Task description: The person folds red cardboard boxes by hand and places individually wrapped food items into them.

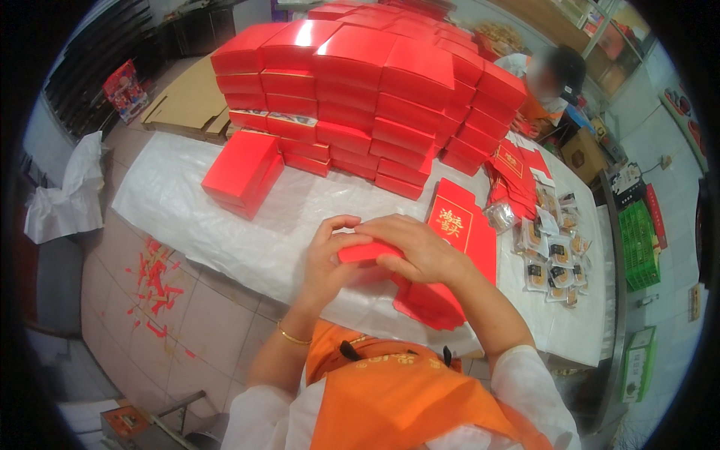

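Note:
Between my two hands is a red cardboard box (368, 253), largely covered by my fingers. My left hand (333, 256) grips its left side, with the thumb and fingers curved around it. My right hand (413, 247) lies across its top and right side. Just to the right, under my right forearm, flat red printed box blanks (457, 211) with gold characters lie in a pile on the table. Two red boxes (242, 171) sit one on the other at the left. Beyond my hands rises a large stack of red boxes (354, 73).
White plastic sheeting (169, 180) covers the table. At the right are small packaged food items (559, 259) and red printed sleeves (509, 174). A person (548, 84) works behind the stack. Red scraps (157, 281) litter the tiled floor. Flat brown cardboard (185, 101) lies at the far left.

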Tool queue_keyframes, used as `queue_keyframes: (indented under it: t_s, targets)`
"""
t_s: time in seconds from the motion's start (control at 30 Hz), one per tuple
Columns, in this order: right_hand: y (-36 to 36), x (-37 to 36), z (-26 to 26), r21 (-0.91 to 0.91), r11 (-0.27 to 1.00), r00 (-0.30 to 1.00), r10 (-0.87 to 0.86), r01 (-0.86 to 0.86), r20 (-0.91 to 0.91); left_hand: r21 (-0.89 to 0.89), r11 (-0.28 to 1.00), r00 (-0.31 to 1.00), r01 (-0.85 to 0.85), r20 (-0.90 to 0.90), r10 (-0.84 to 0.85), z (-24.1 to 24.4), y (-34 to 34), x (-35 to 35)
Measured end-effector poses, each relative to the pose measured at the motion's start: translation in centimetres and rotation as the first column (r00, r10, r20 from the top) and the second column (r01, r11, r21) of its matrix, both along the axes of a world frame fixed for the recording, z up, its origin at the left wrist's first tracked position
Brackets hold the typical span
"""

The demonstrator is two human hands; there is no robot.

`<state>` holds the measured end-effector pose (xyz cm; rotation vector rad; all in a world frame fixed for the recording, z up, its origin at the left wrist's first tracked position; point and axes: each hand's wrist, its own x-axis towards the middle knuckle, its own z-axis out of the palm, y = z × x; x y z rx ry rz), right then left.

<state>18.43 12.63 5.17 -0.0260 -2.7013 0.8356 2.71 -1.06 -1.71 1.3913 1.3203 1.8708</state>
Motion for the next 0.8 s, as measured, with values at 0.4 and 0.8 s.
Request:
queue_keyframes:
  t_s: [0.4,0.8]
  targets:
    - [0.6,0.2,1.1,-0.027,0.999,0.999,0.037,-0.038,-0.026,-0.033,0.999,1.000,0.012,-0.013,-0.012,0.7,0.4,0.3]
    - [2.2,2.0,-1.1,-0.371,0.918,0.979,-0.187,0.143,-0.085,-0.034,0.998,0.991,-0.053,-0.124,0.049,1.4,1.0,-0.8]
